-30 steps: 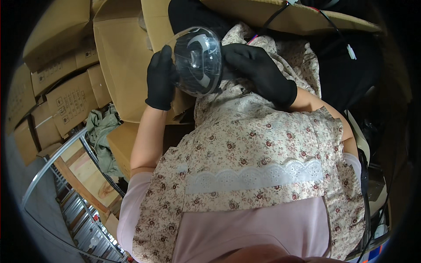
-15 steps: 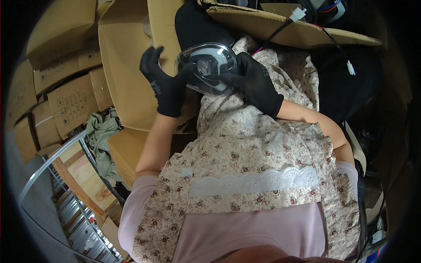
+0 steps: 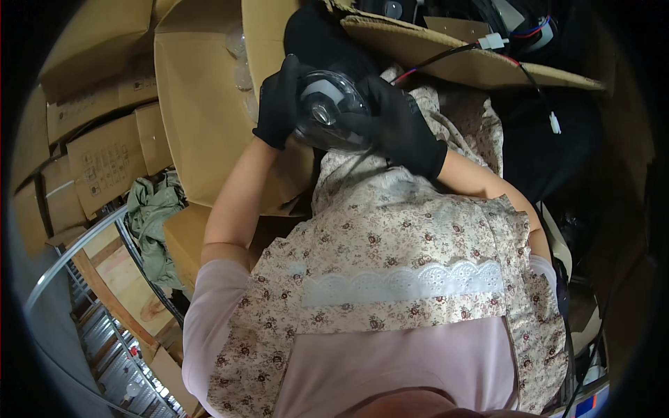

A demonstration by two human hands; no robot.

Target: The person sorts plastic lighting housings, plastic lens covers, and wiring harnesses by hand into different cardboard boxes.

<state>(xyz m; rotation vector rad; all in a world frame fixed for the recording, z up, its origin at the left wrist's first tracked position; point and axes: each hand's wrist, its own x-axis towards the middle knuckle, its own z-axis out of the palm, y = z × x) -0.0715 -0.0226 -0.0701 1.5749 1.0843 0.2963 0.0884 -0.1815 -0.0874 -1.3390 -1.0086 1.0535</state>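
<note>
Clear housing [image 3: 320, 111] — partly behind right hand [image 3: 408, 132] — carton [image 3: 198, 118] left, connectors [image 3: 493, 42] right.

Muted light — black fisheye rim

Two hands [image 3: 279, 104] [image 3: 404, 129], one clear housing [image 3: 324, 111]

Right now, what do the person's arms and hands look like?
The left hand and right hand wear matching black gloves that end at the wrists. Past the gloves, the forearms are bare. Then come pale pink sleeves, short ones that stop near the elbows.
</note>
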